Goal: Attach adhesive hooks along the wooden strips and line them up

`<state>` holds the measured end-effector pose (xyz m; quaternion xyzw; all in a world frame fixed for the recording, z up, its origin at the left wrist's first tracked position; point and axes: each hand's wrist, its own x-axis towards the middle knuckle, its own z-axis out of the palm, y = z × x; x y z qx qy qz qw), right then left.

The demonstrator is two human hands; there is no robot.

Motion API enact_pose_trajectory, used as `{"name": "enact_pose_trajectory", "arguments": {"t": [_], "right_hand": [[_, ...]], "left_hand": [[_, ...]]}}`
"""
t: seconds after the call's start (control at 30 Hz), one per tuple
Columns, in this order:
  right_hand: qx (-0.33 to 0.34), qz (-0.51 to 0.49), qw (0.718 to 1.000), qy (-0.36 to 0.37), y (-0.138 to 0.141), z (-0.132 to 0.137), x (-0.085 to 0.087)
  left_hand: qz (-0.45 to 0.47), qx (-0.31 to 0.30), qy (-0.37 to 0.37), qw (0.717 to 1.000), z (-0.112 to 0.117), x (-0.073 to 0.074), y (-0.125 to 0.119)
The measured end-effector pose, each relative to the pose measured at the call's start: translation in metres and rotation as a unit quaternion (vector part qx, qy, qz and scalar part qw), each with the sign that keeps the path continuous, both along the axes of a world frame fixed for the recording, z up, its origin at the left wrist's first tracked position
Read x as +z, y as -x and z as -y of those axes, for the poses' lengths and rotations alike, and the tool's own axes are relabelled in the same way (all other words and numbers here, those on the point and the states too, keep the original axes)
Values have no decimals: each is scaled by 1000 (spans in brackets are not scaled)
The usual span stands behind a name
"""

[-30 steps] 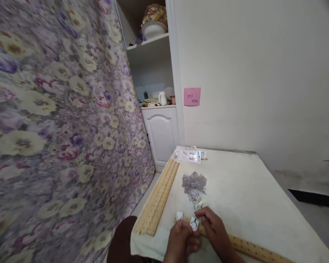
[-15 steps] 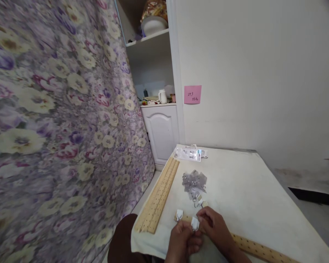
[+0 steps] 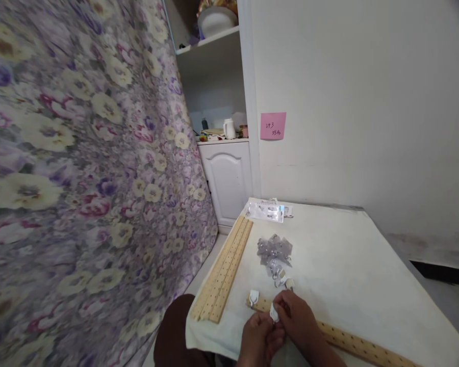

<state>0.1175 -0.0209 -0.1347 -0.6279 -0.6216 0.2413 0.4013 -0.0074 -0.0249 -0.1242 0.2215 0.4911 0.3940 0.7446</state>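
Your left hand (image 3: 257, 337) and right hand (image 3: 297, 317) are pinching a small white hook (image 3: 274, 312) by the near perforated strip (image 3: 361, 345), the right now closing further over it, apparently giving you steadier two-handed control.

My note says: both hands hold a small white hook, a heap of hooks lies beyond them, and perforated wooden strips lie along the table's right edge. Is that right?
No: the head view shows the perforated wooden strips along the left edge of the table. The rest stands: left hand and right hand hold a small white hook, and a heap of hooks lies beyond them.
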Motion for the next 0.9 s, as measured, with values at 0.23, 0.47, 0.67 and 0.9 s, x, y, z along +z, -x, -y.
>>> {"name": "enact_pose_trajectory", "arguments": {"t": [0.23, 0.47, 0.67, 0.9], "right_hand": [[-15, 39, 999, 15, 6, -4, -3], [-14, 92, 995, -16, 9, -7, -4], [-25, 110, 993, -21, 9, -8, -5], [-26, 110, 993, -15, 8, -6, -4]], "left_hand": [[33, 19, 4, 999, -5, -4, 5], [60, 38, -2, 997, -4, -9, 10], [52, 35, -29, 998, 0, -10, 7], [40, 27, -27, 998, -2, -13, 4]]}}
